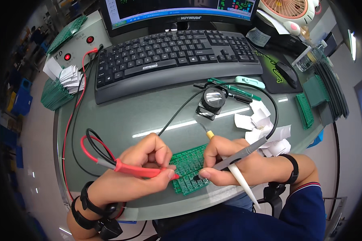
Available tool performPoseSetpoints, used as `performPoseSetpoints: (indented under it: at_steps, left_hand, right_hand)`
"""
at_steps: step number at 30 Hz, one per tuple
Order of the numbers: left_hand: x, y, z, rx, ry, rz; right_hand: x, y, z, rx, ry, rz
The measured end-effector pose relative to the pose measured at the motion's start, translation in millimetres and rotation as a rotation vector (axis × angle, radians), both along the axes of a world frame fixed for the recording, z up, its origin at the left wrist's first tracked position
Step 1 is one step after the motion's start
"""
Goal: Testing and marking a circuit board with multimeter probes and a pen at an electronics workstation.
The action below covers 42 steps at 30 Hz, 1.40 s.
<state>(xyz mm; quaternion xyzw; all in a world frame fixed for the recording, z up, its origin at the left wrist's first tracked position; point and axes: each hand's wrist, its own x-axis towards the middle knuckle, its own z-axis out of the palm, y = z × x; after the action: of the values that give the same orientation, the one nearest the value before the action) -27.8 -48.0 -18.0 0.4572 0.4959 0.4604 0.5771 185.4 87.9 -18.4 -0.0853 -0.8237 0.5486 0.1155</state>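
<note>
A green circuit board panel with many small parts lies near the table's front edge. My left hand is closed round a red test probe, whose tip points at the board's left half. My right hand pinches a grey and black test probe, slanting down to the board's lower right. Tucked between the same fingers is a slim tool with a curved metal tip, a yellow collar and a white tapered handle. Whether either probe tip touches the board I cannot tell.
Beyond the board stand a black magnifier loupe, pens and torn white paper. A keyboard spans the back, with a mouse to its right. Probe cables loop across the table from a tester box. Green boards stand at left.
</note>
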Motion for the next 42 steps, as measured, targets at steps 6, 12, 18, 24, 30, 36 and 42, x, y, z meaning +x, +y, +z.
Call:
performPoseSetpoints:
  at_steps: [6,12,18,24,30,36,42]
  left_hand:
    - [3.3,-2.1,0.8,-0.058,0.026,-0.036]
    - [7.0,-2.7,4.0,-0.046,0.031,-0.020]
    - [3.9,-0.6,1.9,-0.056,0.033,-0.027]
    - [3.3,-0.9,0.8,-0.038,0.048,-0.034]
    - [2.4,-1.2,1.1,-0.021,0.057,-0.040]
    - [2.8,-0.7,0.5,-0.019,0.057,-0.040]
    - [2.9,-1.8,0.0,-0.059,-0.012,-0.031]
  right_hand:
    - [4.0,-3.7,-0.1,-0.029,-0.004,-0.006]
    - [5.7,-4.7,1.2,-0.030,-0.021,-0.011]
    - [5.5,-2.6,-0.9,-0.035,-0.018,-0.003]
    - [4.3,-3.2,-3.4,-0.047,0.011,0.030]
    - [2.8,-4.2,-2.9,-0.047,0.009,0.027]
    - [3.4,-3.4,-2.5,-0.041,0.007,0.034]
    - [2.9,-3.8,-3.6,-0.018,0.025,0.042]
